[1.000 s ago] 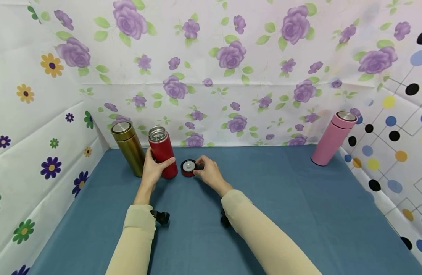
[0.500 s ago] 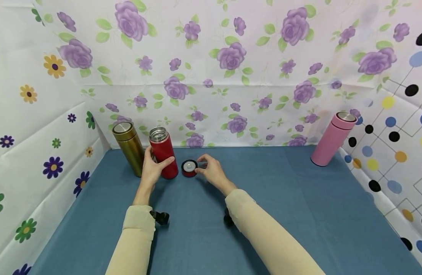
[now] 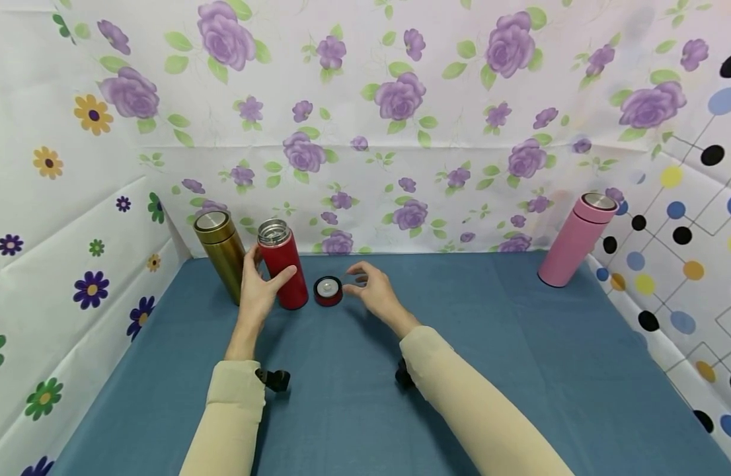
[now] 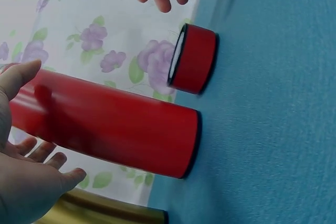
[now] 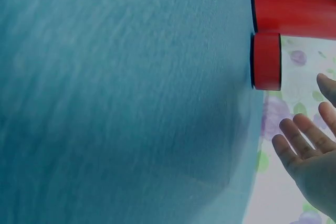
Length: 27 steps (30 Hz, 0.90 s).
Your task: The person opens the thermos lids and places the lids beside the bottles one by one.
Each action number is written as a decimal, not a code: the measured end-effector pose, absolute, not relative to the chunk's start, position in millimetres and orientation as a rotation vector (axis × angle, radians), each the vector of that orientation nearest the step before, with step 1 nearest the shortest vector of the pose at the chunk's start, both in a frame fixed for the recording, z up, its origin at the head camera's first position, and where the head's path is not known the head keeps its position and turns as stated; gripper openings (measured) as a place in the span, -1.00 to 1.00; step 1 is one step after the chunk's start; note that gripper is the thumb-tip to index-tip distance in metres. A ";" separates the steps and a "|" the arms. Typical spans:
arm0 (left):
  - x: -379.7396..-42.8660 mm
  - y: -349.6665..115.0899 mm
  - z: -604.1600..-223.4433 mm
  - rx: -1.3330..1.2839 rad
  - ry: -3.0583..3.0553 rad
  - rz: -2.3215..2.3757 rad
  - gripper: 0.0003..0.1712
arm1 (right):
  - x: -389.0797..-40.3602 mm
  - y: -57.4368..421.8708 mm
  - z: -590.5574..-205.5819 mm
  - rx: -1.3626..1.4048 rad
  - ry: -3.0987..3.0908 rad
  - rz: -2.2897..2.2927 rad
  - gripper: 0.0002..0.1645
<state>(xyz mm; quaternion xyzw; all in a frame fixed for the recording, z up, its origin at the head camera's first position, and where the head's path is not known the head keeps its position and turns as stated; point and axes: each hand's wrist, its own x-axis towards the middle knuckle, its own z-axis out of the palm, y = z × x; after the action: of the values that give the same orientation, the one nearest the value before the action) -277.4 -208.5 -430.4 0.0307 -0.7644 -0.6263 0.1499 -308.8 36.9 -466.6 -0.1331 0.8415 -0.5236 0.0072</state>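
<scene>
A red thermos bottle point(image 3: 290, 274) stands upright without its lid, its steel mouth showing. Around its left side my left hand point(image 3: 258, 287) is spread, thumb and fingers apart; the left wrist view shows a gap between the lower fingers and the bottle's wall point(image 4: 115, 121). The bottle's red lid point(image 3: 328, 291) lies upside down on the table to its right, pale inner side up. Just right of the lid, my right hand point(image 3: 376, 291) is held in the air, fingers loosely bent and holding nothing.
A gold thermos point(image 3: 221, 254) stands close behind my left hand, left of the red bottle. Far to the right is a pink thermos point(image 3: 576, 241), lid on. Blue cloth point(image 3: 490, 344) covers the table, and a flowered sheet point(image 3: 437, 178) hangs along its back edge.
My right hand has let go of the lid and drawn back to the right, its fingers spreading. My left hand has loosened from the red bottle and shifted slightly left.
</scene>
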 end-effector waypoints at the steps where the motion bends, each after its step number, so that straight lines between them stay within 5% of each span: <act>1: -277.0 -208.4 -429.0 0.079 -2.188 -1.799 0.12 | -308.7 38.3 -466.2 -0.424 2.636 -1.641 -0.54; 27: -278.1 -213.0 -385.9 -0.087 -2.158 -1.527 0.04 | -309.9 72.7 -421.8 -0.586 2.648 -1.735 -0.53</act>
<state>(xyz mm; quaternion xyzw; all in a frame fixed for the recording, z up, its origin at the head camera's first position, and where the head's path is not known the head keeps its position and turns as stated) -278.1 -213.0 -385.9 -0.0318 -0.7910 -0.5595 0.2457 -309.9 72.7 -421.8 -0.1818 0.8218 -0.5386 -0.0390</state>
